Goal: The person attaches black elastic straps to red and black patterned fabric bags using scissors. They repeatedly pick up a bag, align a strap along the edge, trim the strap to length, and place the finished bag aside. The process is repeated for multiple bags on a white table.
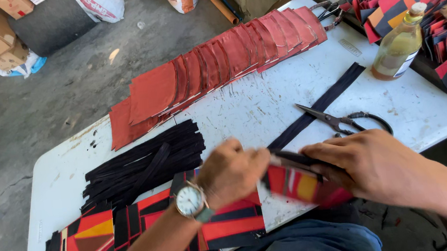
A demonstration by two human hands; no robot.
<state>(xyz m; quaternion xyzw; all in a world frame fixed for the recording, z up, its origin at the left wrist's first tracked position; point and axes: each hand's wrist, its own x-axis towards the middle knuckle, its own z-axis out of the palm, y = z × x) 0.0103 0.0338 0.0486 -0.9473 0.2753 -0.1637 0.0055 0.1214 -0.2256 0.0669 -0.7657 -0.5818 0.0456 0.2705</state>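
Step in hand, as I read it: fitting a black strip onto a patchwork piece. My left hand (232,170), wristwatch (190,200) on it, is closed in a narrow pinch at the near end of the long black strip (319,104), which runs diagonally up the white table (266,104). My right hand (371,165) clamps a red, black and yellow patchwork piece (297,184) just off the table's near edge, touching the strip end; motion blur hides the exact contact. Scissors (341,120) lie beside the strip, more black strips (146,162) piled to the left. Next move probably calls for edges aligned and both pinches kept firm.
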